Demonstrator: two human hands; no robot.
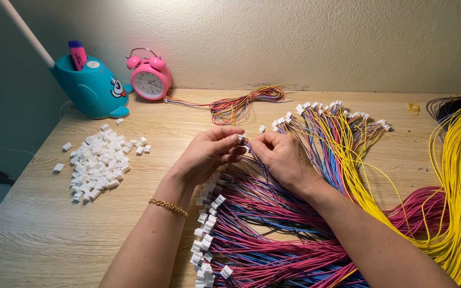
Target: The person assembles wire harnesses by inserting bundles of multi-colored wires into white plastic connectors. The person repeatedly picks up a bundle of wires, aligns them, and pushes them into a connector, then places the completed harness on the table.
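My left hand (209, 153) pinches a small white plastic connector (240, 138) between thumb and fingers. My right hand (283, 159) meets it fingertip to fingertip and grips thin coloured wires (255, 160) that run down to the connector. Under both hands lies a spread of pink and blue wire sets (265, 229), each ending in a white connector. A gold chain bracelet (168, 207) sits on my left wrist.
A heap of loose white connectors (98, 162) lies at the left on the wooden desk (38, 234). Behind are a teal whale-shaped pen holder (92, 88), a pink alarm clock (149, 80) and a coiled wire bundle (241, 105). More finished wire sets (332, 122) and long yellow wires (457, 176) lie at the right.
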